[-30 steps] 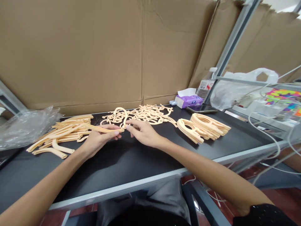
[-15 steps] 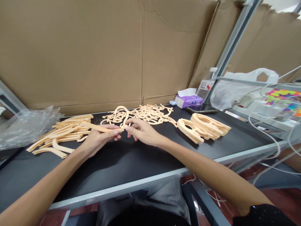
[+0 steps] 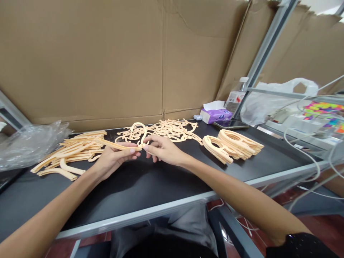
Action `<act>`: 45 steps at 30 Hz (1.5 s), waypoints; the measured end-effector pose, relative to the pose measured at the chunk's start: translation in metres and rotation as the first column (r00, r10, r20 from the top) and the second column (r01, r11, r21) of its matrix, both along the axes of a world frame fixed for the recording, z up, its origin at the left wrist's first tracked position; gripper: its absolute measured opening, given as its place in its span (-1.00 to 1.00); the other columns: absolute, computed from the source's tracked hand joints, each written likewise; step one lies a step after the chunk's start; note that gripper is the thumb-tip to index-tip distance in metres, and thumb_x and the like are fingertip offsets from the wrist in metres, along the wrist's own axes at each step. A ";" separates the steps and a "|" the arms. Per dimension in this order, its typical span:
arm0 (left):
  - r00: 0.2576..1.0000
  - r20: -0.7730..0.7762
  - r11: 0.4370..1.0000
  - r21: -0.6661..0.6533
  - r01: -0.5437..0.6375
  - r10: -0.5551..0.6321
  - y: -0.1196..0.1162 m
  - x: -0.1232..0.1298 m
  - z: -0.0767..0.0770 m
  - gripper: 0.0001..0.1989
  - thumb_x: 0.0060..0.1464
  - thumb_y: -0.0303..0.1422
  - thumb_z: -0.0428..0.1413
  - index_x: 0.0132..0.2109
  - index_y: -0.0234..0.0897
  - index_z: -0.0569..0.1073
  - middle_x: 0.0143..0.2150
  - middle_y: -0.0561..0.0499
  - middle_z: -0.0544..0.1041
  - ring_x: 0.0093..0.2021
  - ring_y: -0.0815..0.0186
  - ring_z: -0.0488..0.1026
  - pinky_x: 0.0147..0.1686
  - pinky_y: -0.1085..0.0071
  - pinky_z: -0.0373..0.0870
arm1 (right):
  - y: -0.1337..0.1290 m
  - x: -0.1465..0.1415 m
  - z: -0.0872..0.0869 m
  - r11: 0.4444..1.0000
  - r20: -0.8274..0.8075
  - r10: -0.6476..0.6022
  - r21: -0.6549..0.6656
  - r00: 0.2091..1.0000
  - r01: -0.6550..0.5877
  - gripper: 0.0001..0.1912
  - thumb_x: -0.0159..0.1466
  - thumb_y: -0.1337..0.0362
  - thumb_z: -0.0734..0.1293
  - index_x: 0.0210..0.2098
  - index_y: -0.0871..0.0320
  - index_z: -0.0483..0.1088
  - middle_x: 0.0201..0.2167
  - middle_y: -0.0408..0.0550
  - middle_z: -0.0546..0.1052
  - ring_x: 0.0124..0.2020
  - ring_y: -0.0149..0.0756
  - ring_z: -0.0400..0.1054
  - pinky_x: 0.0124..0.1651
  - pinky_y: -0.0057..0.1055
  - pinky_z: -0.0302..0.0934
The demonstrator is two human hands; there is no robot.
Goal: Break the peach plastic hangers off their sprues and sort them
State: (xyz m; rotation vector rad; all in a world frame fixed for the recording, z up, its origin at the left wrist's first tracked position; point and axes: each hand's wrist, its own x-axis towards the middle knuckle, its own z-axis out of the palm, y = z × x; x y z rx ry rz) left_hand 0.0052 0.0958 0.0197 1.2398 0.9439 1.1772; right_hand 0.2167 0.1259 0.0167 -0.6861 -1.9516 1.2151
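Over the middle of the black table, my left hand (image 3: pixel 113 157) pinches a cream plastic hanger arm (image 3: pixel 114 144) between thumb and fingers. My right hand (image 3: pixel 166 151) is closed at the arm's right end, gripping the base of a curved hanger hook (image 3: pixel 146 131) that stands up from it. Fingertips partly hide the joint, so I cannot tell how the pieces fit together. Behind my hands lies a loose heap of hooks (image 3: pixel 174 129). Left of my left hand is a pile of loose hanger arms (image 3: pixel 77 147).
Folded hangers (image 3: pixel 236 145) are stacked at the right. Behind them are a phone (image 3: pixel 230 124), a purple tissue pack (image 3: pixel 217 115) and a plastic bottle (image 3: pixel 235 98). Clear plastic wrap (image 3: pixel 32 143) lies far left. Cardboard (image 3: pixel 107 61) walls the back; white cables (image 3: pixel 303 150) hang at right.
Both hands keep their grip on the hanger arm and hook. The arm's left end sits slightly further right, and the fingers have shifted a little at the joint.
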 end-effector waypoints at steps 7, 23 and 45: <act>1.000 0.005 1.000 0.007 -0.001 0.001 0.000 -0.001 0.001 -0.78 -0.15 -0.43 0.40 -0.27 -0.35 0.65 -0.29 -0.09 0.65 -0.28 0.27 0.60 -0.23 0.47 0.56 | -0.001 0.000 0.001 0.999 0.007 -0.015 -0.034 1.000 0.015 -0.80 0.34 0.21 0.26 -0.10 0.17 0.32 -0.47 -0.15 0.50 -0.55 -0.47 0.41 -0.52 -0.57 0.25; 0.999 0.025 0.997 -0.066 -0.032 0.033 -0.001 0.001 0.005 -0.81 -0.14 -0.44 0.38 -0.29 -0.38 0.65 -0.32 -0.15 0.67 -0.28 0.25 0.62 -0.21 0.48 0.57 | 0.002 -0.001 -0.008 0.992 0.044 -0.035 0.120 0.998 0.030 -0.79 0.33 0.21 0.27 -0.09 0.16 0.34 -0.49 -0.19 0.49 -0.58 -0.49 0.35 -0.43 -0.50 0.27; 0.999 0.036 0.989 -0.146 -0.034 0.040 -0.002 -0.002 -0.003 -0.85 -0.15 -0.52 0.36 -0.32 -0.43 0.65 -0.37 -0.19 0.66 -0.34 0.26 0.61 -0.29 0.52 0.57 | -0.002 -0.003 -0.013 0.968 0.152 -0.126 0.235 0.980 0.088 -0.77 0.34 0.14 0.26 -0.09 0.10 0.38 -0.49 -0.21 0.52 -0.52 -0.45 0.37 -0.39 -0.50 0.19</act>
